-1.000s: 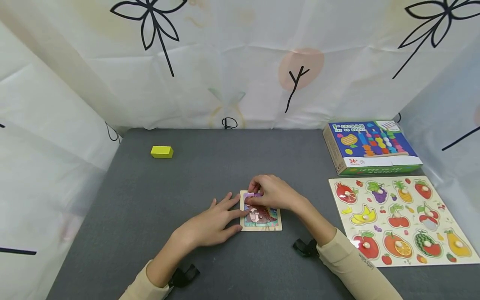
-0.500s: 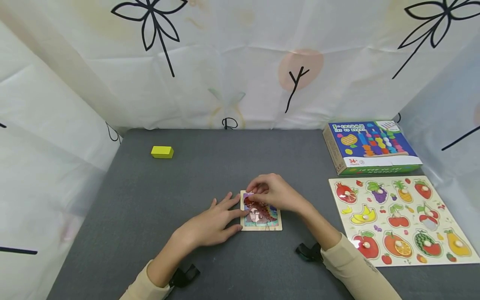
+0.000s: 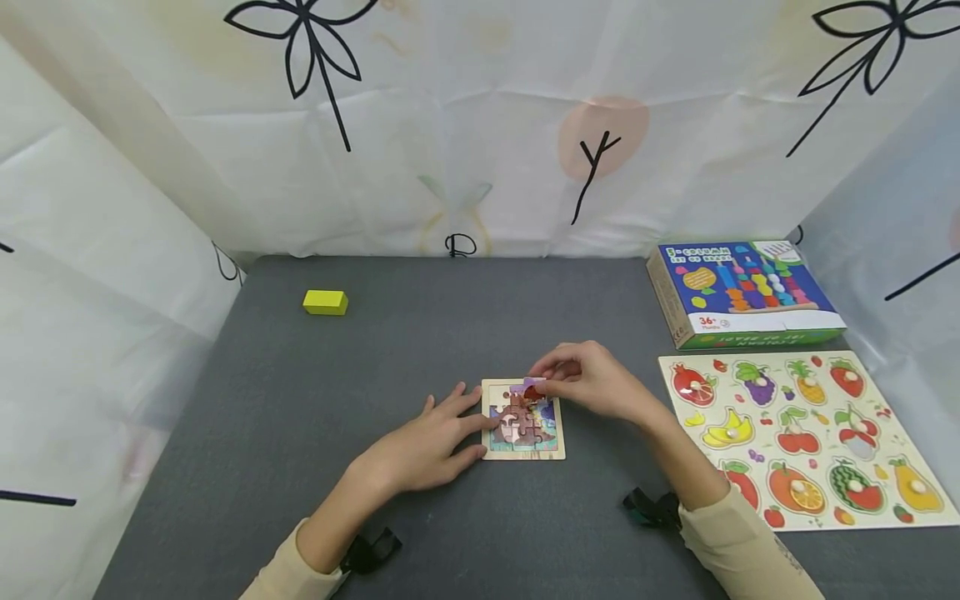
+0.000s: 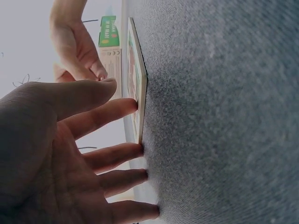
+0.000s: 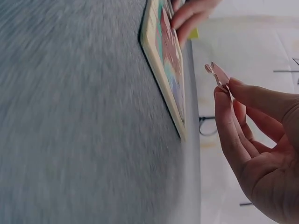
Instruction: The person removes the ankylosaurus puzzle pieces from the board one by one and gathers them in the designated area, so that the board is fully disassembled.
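A small jigsaw puzzle in a pale wooden frame (image 3: 525, 456) lies flat on the table. Its picture has reddish-brown, purple and teal areas, and its upper left part shows a pale patch. My left hand (image 3: 427, 446) lies with fingers spread and nearly straight, fingertips touching the frame's left side and the table beside it. Thumb and index finger of my right hand (image 3: 592, 379) pinch a puzzle piece (image 5: 219, 77) by its edge. In the right wrist view the piece is tilted and apart from the puzzle, which the head view places below it at the upper right.
A yellow block (image 3: 325, 302) stands at the far left of the dark grey table (image 3: 397, 342). To the right lie a fruit peg board (image 3: 761, 421) and, behind it, a blue toy box (image 3: 746, 287). White patterned cloth (image 3: 465, 125) walls the back and sides.
My right hand has moved from the puzzle's upper left to its upper right, with a piece pinched. A pale patch now shows at the upper left. My left hand has stayed put.
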Available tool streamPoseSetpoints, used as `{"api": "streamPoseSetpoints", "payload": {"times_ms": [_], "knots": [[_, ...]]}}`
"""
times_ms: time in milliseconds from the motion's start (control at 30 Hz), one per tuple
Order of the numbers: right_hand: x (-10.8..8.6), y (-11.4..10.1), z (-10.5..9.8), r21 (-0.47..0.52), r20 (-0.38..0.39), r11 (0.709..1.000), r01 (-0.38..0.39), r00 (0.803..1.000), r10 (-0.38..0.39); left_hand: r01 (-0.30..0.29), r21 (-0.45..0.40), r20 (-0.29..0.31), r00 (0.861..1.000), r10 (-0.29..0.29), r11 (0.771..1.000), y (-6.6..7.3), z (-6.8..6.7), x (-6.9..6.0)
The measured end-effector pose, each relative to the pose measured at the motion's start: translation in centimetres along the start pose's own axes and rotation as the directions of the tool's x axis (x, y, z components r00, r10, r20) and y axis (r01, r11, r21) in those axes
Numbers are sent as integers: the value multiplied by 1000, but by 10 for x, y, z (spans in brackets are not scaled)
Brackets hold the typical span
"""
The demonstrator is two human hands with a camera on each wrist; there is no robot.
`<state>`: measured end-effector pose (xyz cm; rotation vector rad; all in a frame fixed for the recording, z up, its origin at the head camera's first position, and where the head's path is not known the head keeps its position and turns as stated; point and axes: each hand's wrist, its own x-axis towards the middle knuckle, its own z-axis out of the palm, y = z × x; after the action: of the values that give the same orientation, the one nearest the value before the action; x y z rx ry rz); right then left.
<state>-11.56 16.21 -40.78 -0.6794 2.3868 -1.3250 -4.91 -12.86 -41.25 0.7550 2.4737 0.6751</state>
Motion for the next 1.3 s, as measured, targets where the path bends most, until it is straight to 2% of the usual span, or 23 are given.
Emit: {"api": "streamPoseSetpoints", "payload": {"times_ms": [300, 500, 667, 900, 1300], "knots": [[-16, 17, -29, -27, -24, 996, -83, 996, 83, -8, -4, -21, 1000, 8, 1000, 0, 2, 0], [-16, 28, -43, -73, 3, 988, -138, 990, 138, -11, -6, -29, 1000, 11, 1000, 0, 3, 0], [-13, 34, -44, -121, 21, 981, -149, 988, 153, -11, -2, -32, 999, 11, 1000, 0, 4, 0], [-9, 32, -44, -159, 5, 974, -163, 986, 166, -11, -1, -29, 1000, 11, 1000, 0, 4, 1], [-12, 32, -43, -74, 4, 980, -182, 983, 183, -15, -10, -68, 998, 14, 1000, 1, 6, 2]]}}
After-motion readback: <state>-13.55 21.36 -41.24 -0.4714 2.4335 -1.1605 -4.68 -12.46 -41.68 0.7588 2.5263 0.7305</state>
